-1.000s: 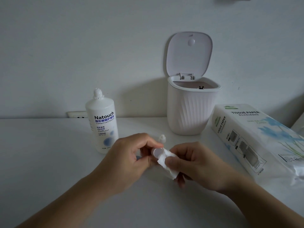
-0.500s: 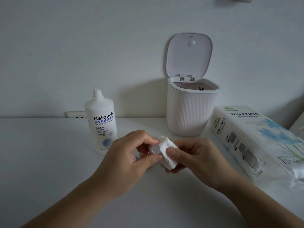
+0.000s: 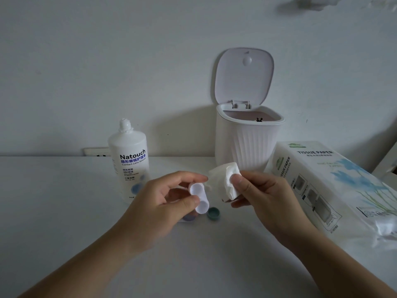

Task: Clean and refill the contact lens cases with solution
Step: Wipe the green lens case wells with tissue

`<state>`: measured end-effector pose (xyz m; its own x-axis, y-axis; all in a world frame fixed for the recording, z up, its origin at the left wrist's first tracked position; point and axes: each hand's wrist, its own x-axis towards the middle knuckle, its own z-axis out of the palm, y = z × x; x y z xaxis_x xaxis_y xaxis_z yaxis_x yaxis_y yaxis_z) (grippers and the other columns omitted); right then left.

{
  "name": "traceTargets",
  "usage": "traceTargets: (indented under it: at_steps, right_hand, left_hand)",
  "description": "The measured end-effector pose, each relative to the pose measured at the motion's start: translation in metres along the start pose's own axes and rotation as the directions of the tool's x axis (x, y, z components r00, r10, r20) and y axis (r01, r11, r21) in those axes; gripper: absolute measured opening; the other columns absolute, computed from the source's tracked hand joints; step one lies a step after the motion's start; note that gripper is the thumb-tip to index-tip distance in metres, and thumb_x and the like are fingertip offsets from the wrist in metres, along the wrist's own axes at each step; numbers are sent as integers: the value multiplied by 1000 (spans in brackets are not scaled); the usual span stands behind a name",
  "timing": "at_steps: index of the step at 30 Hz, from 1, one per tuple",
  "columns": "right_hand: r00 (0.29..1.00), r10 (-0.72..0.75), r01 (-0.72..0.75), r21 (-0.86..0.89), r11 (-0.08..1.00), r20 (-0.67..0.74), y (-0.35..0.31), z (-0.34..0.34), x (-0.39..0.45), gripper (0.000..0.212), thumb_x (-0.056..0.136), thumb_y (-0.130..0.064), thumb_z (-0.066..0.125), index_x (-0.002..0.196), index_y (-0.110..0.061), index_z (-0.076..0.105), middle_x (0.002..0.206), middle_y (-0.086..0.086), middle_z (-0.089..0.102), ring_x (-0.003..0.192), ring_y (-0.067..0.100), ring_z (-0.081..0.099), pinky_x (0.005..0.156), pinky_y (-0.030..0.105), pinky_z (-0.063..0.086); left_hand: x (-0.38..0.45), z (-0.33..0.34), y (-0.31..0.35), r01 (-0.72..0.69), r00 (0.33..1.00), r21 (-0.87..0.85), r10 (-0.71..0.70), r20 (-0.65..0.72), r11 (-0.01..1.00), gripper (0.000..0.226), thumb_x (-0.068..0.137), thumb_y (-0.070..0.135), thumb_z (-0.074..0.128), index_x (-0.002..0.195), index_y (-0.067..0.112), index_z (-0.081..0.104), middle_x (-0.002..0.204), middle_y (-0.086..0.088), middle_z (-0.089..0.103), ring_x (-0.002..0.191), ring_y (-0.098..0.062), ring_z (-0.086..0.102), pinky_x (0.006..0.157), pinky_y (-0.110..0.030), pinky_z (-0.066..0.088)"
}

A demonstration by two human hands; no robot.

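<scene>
My left hand (image 3: 163,203) pinches a white two-well contact lens case (image 3: 199,197) between thumb and fingers, both wells uncapped and facing me. My right hand (image 3: 264,198) holds a crumpled white tissue (image 3: 225,179) just right of the case, a small gap between them. A green cap (image 3: 213,212) lies on the table below the case; a purple cap (image 3: 189,218) is partly hidden under my left hand. The white solution bottle (image 3: 131,166), capless, stands upright at the left.
A white ribbed desk bin (image 3: 247,143) with its lid up stands by the wall behind my hands. A long tissue paper pack (image 3: 330,181) lies to the right. A wall socket (image 3: 96,152) sits behind the bottle. The table (image 3: 53,211) is white.
The tissue was pressed into the case; now my right hand has pulled it away to the right and up. The case's wells and the two caps on the table have come into sight.
</scene>
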<state>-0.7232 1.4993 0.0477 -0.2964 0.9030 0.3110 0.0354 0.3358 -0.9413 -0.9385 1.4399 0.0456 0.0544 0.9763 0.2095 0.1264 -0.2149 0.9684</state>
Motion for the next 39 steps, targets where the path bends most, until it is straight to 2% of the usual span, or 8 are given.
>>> traceTargets:
  at_steps: [6, 13, 17, 25, 29, 31, 33, 39]
  right_hand:
    - [992, -15, 20, -40, 999, 123, 5, 5, -2, 23, 89, -39, 63, 102, -31, 80, 86, 0, 80, 75, 18, 76, 65, 30, 61]
    - [967, 29, 7, -139, 990, 254, 7, 8, -3, 24, 95, -37, 62, 91, -22, 81, 78, 0, 77, 67, 6, 69, 62, 25, 56]
    - [961, 61, -16, -165, 986, 271, 7, 8, -4, 17, 94, -33, 68, 93, -21, 80, 79, 3, 77, 69, 12, 69, 61, 29, 54]
    - [904, 161, -103, -164, 981, 397, 1, 6, -6, 22, 95, -33, 65, 80, -18, 72, 68, 0, 73, 61, 14, 68, 60, 35, 50]
    - [905, 164, -117, -141, 983, 392, 1, 8, -5, 28, 94, -35, 60, 79, -12, 67, 67, 4, 72, 58, 17, 66, 58, 37, 49]
    - [930, 144, -111, -114, 987, 337, 2, 6, -4, 34, 94, -36, 59, 80, -5, 66, 66, 7, 71, 58, 20, 66, 57, 36, 47]
    - [943, 140, -120, -83, 989, 301, 4, 4, -3, 40, 93, -38, 58, 83, 0, 65, 69, 12, 71, 58, 24, 66, 56, 36, 47]
    - [902, 155, -151, -42, 988, 402, 2, 5, -4, 25, 95, -31, 60, 80, -13, 68, 68, 10, 69, 58, 22, 65, 57, 34, 48]
  left_hand:
    - [0, 7, -5, -25, 998, 60, 22, 51, 998, 43, 80, 21, 70, 115, 45, 71, 96, -6, 74, 79, -18, 70, 74, -31, 60]
    - [0, 8, -10, -63, 998, 50, 62, 19, 997, 25, 69, 33, 78, 94, 31, 76, 87, -5, 78, 82, -27, 75, 82, -46, 62]
    - [1, 9, -10, -71, 997, 121, 72, 1, 990, 24, 70, 39, 75, 92, 30, 80, 87, -4, 76, 84, -33, 72, 81, -57, 58]
    - [0, 5, -12, -154, 987, 198, 140, 81, 968, 17, 76, 28, 77, 92, 31, 81, 98, 1, 75, 89, -18, 73, 80, -31, 60]
    - [1, 4, -12, -145, 989, 135, 145, 10, 980, 28, 72, 36, 82, 100, 38, 78, 99, 2, 77, 91, -16, 74, 85, -35, 61]
    - [1, 1, -11, -200, 979, 222, 206, -5, 954, 37, 69, 41, 85, 105, 39, 75, 97, 4, 76, 88, -18, 73, 81, -30, 60]
    - [1, 0, -10, -239, 967, 317, 256, -13, 918, 34, 73, 31, 90, 104, 35, 76, 93, 7, 75, 83, -18, 72, 74, -26, 59]
    - [-1, 1, -7, -300, 942, 456, 334, 7, 838, 27, 83, 27, 76, 109, 33, 75, 89, 16, 69, 85, -9, 69, 72, -16, 53]
